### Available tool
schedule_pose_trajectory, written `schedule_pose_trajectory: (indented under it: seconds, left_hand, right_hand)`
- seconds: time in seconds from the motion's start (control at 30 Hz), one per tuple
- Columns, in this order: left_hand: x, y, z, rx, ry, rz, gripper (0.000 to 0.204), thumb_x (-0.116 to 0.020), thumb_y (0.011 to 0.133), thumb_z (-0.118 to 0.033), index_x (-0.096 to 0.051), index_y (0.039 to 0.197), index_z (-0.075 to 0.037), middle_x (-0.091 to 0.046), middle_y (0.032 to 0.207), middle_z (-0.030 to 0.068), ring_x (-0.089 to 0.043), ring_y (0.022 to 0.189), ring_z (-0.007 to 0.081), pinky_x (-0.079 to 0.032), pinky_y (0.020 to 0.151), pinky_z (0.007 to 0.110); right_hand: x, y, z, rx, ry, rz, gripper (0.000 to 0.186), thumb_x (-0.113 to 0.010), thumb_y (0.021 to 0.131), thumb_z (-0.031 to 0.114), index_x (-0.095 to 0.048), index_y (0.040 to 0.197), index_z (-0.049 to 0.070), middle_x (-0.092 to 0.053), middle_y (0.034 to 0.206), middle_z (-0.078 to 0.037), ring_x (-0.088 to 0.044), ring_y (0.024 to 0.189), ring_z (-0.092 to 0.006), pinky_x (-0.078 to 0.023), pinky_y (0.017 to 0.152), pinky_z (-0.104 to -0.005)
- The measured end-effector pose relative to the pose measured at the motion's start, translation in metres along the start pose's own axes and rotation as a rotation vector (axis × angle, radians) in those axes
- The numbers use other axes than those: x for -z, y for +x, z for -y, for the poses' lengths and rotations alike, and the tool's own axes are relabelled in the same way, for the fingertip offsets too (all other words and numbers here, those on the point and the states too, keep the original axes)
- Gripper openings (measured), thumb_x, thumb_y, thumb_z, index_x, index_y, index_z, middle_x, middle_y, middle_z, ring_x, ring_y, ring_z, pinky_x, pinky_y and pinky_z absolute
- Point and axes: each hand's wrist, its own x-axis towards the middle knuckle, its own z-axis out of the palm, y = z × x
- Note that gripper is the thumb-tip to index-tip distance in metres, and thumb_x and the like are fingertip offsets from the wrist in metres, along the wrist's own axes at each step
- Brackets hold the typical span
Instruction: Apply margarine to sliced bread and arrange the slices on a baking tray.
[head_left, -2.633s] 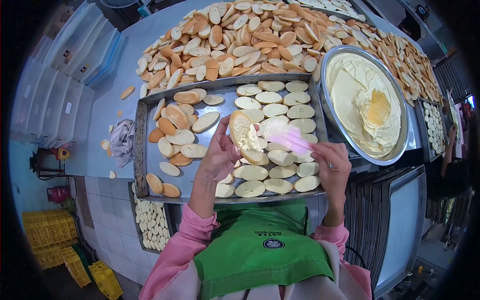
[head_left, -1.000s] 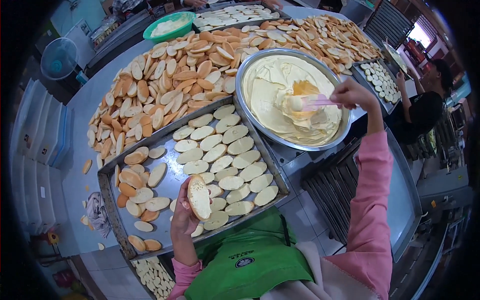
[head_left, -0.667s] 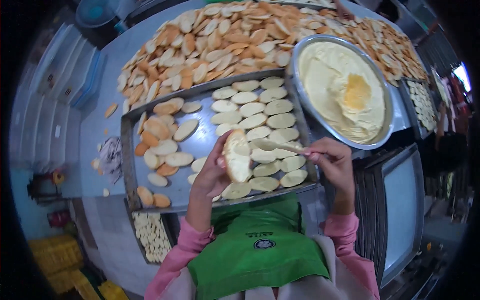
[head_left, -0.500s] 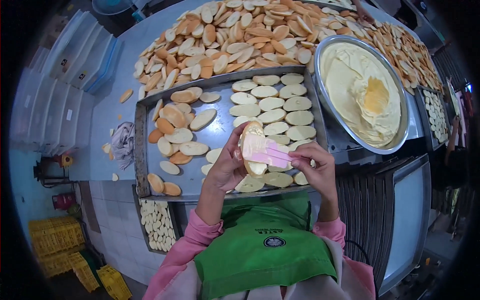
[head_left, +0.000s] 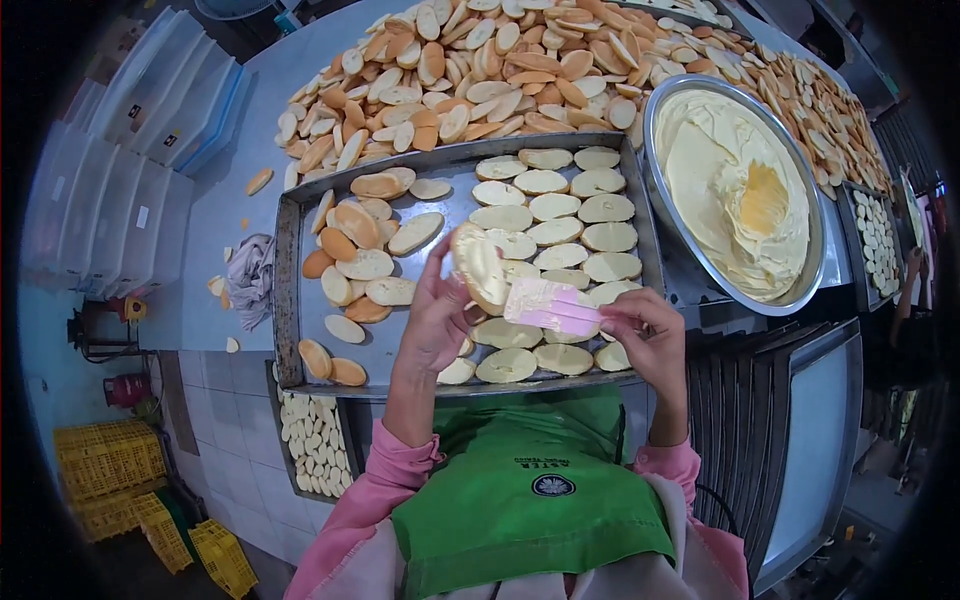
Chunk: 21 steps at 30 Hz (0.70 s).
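Observation:
In my left hand is an oval bread slice, its cut face coated with pale cream. My right hand pinches a pink spatula whose cream-smeared blade lies close to the slice's lower right edge. Both hands are above a metal baking tray. Rows of cream-coated slices fill the tray's right part, while loose bread slices are heaped on its left. Right of the tray stands a steel bowl of pale yellow cream, with a darker yellow hollow in it.
A big pile of bread slices covers the table's far side. Left of the tray lies a crumpled cloth; stacked plastic bins are further left. Upright trays stand at the lower right. Yellow crates sit on the floor.
The spatula has slid off the slice's face to the right and downward with my right hand. My left hand has moved slightly left with the slice, whose creamed face now shows.

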Motion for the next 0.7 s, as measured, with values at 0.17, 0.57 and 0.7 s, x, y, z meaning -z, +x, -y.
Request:
schedule_pose_trajectory:
  seconds: [0.17,0.57,0.7]
  left_hand:
    - [0.0,-0.008,0.02,0.147,-0.113,0.164,0.078,-0.071,0.071,-0.028,-0.024,0.131,-0.009,-0.05,0.116,0.009,-0.057,0.097,0.0194,-0.053,0.077,0.033]
    - [0.055,0.012,-0.037,0.051,0.565,0.042,0.037,-0.057,0.083,-0.012,-0.047,0.116,0.002,-0.055,0.105,0.0093,-0.057,0.09,0.0176,-0.048,0.079,0.03]
    - [0.088,0.055,-0.042,-0.037,1.195,0.104,0.031,-0.055,0.081,-0.006,-0.053,0.111,-0.003,-0.06,0.097,0.0101,-0.058,0.082,0.0182,-0.047,0.071,0.029]
  right_hand:
    - [-0.022,0.01,0.008,0.133,-0.074,-0.184,0.017,-0.065,0.068,-0.004,-0.066,0.082,0.004,-0.059,0.078,-0.007,-0.058,0.07,-0.0147,-0.047,0.057,-0.0247]
    - [0.0,0.005,-0.022,-0.011,0.008,-0.309,0.016,-0.064,0.073,-0.002,-0.063,0.088,0.0,-0.057,0.082,-0.005,-0.053,0.074,-0.0105,-0.042,0.065,-0.0202]
    - [0.007,0.003,-0.018,-0.054,-0.018,-0.319,0.015,-0.064,0.073,-0.001,-0.063,0.088,0.0,-0.058,0.082,-0.006,-0.054,0.075,-0.011,-0.042,0.067,-0.021]
